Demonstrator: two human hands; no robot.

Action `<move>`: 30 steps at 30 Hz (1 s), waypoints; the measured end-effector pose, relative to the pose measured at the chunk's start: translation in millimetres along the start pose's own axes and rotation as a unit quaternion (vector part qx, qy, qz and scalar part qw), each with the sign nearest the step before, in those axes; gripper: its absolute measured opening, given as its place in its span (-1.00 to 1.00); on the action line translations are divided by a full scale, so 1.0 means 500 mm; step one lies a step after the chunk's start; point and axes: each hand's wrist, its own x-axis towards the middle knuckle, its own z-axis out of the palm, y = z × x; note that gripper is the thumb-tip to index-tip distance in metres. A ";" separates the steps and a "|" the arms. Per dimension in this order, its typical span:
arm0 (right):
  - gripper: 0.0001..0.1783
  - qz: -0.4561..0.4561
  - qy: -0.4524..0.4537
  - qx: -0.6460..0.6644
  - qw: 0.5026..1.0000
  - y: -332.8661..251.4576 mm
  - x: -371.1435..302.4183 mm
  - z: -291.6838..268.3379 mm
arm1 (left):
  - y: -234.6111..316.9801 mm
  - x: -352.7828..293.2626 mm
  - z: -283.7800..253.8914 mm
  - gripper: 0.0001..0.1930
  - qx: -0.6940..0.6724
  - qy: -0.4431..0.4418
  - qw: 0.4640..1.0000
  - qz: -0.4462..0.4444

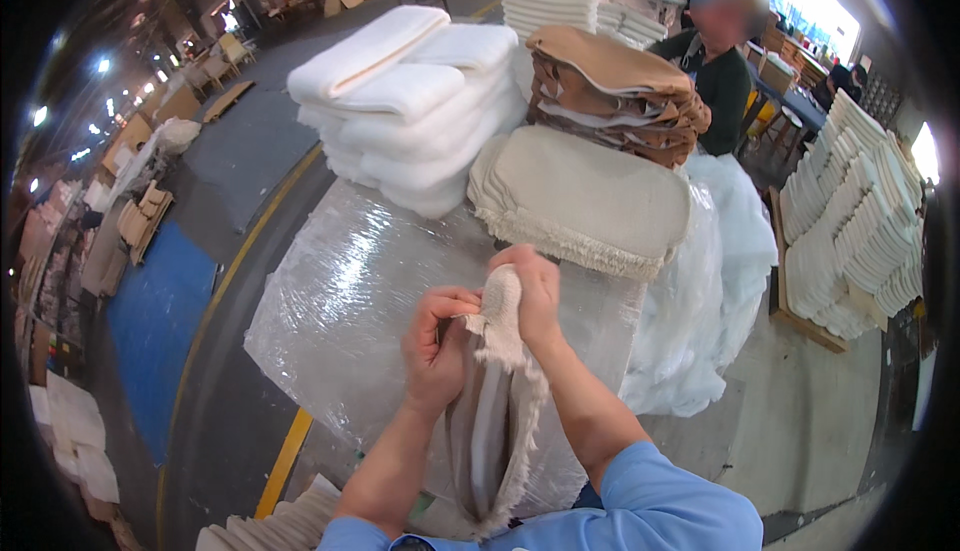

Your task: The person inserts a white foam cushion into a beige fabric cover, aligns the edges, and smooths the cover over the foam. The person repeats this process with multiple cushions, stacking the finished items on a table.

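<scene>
Close to my body stands a beige fabric cushion cover (pixel 503 316) with a frayed edge, its side gaping to show a grey and white layered inside (pixel 487 441). My left hand (pixel 434 346) pinches the cover's upper edge on the left. From the right, my right hand (pixel 537 296) grips the folded top corner, fingers closed round the cloth. The fingertips of both hands are partly hidden by fabric. Just beyond my hands lies a stack of similar beige covers (pixel 590 196) with fringed edges.
The table (pixel 320 291) is wrapped in clear plastic. White padding (pixel 400 101) and folded brown covers (pixel 610 76) are piled at its far side. A person (pixel 718 81) stands beyond. White cushions (pixel 850 221) fill a pallet at right; pale folded pieces (pixel 285 521) lie at lower left.
</scene>
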 end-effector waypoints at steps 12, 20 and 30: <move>-0.66 -0.339 -0.001 -0.308 0.889 -0.295 -0.178 -0.010 | 0.231 -0.132 -0.044 -0.43 0.148 -0.078 0.985 0.038; -0.30 -0.089 -0.151 -0.105 0.979 -0.278 -0.282 -0.097 | 0.301 -0.192 -0.078 -0.64 0.297 -0.018 0.951 0.079; -0.07 -0.154 -0.189 -0.283 0.928 -0.342 -0.461 0.032 | 0.242 -0.128 -0.066 -0.36 -0.093 0.169 0.981 -0.036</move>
